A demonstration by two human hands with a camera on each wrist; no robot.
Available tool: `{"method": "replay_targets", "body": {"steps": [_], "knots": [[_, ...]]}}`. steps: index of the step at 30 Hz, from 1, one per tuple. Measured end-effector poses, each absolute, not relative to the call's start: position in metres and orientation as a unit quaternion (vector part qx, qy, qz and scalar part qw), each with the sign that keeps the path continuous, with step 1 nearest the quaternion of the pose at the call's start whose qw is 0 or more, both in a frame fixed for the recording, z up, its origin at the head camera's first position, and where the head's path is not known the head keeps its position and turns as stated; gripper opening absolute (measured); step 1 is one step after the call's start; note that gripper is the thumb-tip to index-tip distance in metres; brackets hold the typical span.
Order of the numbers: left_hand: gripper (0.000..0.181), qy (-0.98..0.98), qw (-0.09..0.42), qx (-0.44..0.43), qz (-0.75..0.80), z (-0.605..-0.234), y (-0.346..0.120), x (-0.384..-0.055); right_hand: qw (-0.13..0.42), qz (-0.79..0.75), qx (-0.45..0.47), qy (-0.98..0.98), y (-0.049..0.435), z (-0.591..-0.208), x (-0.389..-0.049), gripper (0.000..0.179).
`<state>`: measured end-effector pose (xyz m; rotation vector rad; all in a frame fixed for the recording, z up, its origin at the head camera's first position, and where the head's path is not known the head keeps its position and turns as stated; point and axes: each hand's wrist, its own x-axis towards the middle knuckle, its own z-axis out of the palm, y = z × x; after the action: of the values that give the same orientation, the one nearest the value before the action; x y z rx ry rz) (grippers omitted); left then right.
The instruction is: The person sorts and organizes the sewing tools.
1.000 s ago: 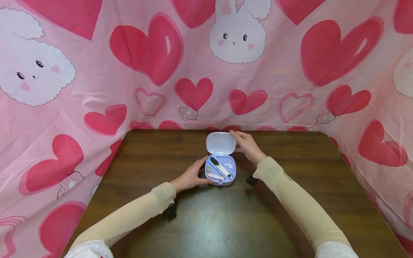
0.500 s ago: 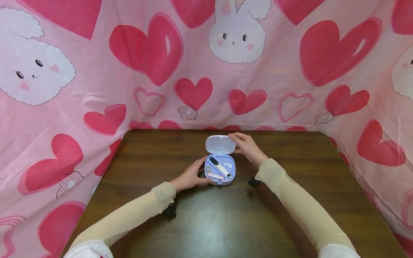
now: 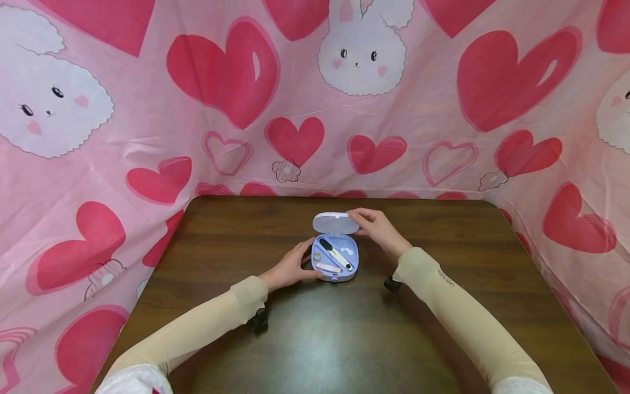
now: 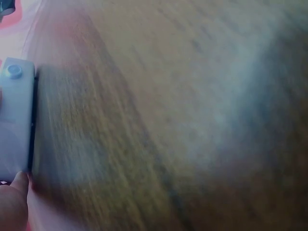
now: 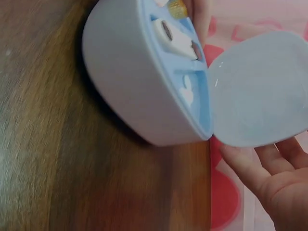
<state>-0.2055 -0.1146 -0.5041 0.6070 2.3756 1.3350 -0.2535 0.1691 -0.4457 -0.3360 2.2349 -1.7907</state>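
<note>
A lilac sewing box stands on the table with its hinged lid tilted up over the back. My left hand holds the box by its left side, thumb at the front and fingers behind. My right hand grips the lid's right edge. Inside lie black-and-white thread snips set diagonally, a yellowish ring-like thimble, a pinkish-white marked strip and small white pieces on the right. In the left wrist view only the box's side wall and a fingertip show.
The dark wooden table extends around the box on all sides. Its back edge lies close behind the lid, against a pink curtain with hearts and rabbits. Black wrist cameras hang under both forearms.
The lid has tipped forward and lower over the box, with my right hand moving along with it. My left hand stays on the box's left side.
</note>
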Motion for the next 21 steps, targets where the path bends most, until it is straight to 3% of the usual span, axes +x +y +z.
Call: {"method": "replay_targets", "body": {"steps": [21], "knots": [[0.106,0.816,0.170,0.223,0.506,-0.506,-0.113,-0.206,0.094,-0.554,-0.199,0.803,0.176,-0.461,-0.234,0.033]]}}
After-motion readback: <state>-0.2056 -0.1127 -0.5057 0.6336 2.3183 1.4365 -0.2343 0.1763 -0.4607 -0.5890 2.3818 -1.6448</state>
